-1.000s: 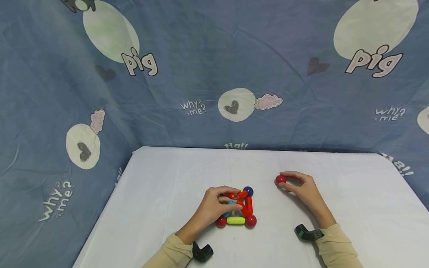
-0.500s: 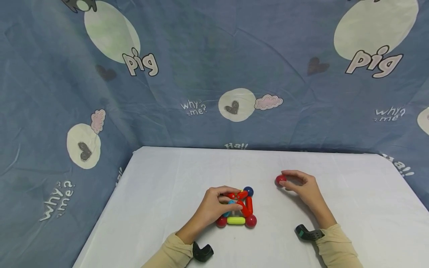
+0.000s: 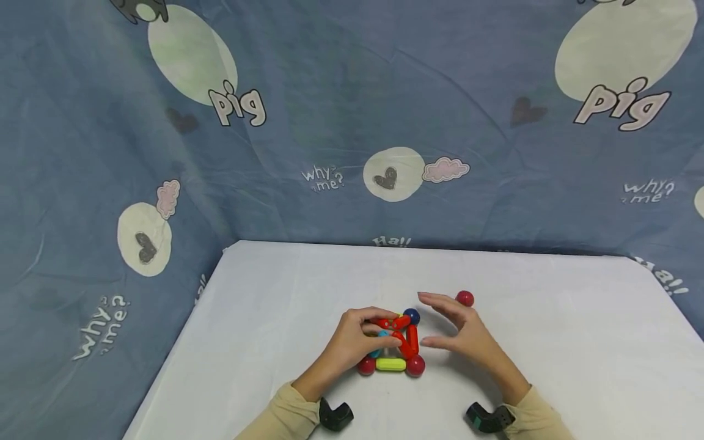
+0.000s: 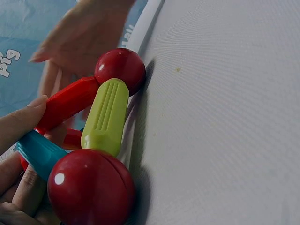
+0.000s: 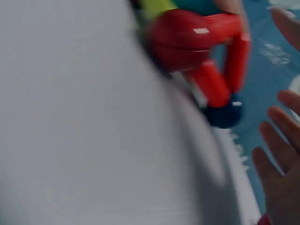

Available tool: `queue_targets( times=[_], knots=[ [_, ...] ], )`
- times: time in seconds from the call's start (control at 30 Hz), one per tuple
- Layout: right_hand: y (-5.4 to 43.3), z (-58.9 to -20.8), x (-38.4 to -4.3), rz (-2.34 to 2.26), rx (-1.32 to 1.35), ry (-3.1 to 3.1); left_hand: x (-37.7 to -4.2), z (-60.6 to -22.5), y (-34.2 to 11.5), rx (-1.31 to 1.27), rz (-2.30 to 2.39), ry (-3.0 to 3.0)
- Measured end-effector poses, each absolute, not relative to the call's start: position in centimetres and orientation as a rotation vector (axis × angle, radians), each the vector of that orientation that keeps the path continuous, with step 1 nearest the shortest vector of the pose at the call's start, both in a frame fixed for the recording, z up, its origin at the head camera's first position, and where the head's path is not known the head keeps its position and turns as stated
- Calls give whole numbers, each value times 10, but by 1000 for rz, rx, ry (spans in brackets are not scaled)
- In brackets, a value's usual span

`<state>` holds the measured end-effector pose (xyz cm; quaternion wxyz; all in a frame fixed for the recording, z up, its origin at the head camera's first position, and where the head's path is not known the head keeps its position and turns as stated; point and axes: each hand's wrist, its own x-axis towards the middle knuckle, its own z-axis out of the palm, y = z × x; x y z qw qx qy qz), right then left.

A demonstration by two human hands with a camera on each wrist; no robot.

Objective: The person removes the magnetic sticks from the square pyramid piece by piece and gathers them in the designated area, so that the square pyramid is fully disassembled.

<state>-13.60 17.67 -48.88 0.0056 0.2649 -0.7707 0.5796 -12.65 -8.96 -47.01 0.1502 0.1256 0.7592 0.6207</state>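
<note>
A small frame of magnetic rods and balls stands on the white table. Its near side is a yellow-green rod (image 3: 391, 365) between two red balls (image 4: 91, 187); a dark blue ball (image 3: 412, 316) marks the far right corner. Red rods (image 3: 412, 339) and a light blue rod (image 4: 41, 153) rise toward the top, where my left hand (image 3: 349, 339) grips them between thumb and fingers. The fingers hide part of the top. My right hand (image 3: 467, 330), holding nothing, is just right of the frame, thumb and fingers spread. Behind it lies a loose red ball (image 3: 465, 298).
The white table (image 3: 297, 275) runs back to a blue printed cloth (image 3: 308, 122) that hangs behind and at the left. Black wrist-worn devices (image 3: 335, 415) sit near both cuffs.
My right hand has let go of the loose red ball and moved left and nearer, up to the frame. The left hand keeps its grip in place. The view shifts slightly.
</note>
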Motion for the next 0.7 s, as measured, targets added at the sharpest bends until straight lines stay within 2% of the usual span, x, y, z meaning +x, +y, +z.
queue_targets(
  times=[0.2, 0.7],
  knots=[
    [165, -502, -126, 1640, 825, -2710, -128, -472, -90, 381, 1793, 2184],
    [163, -505, -124, 1550, 842, -2773, -118, -466, -100, 475, 1609, 2427]
  ],
)
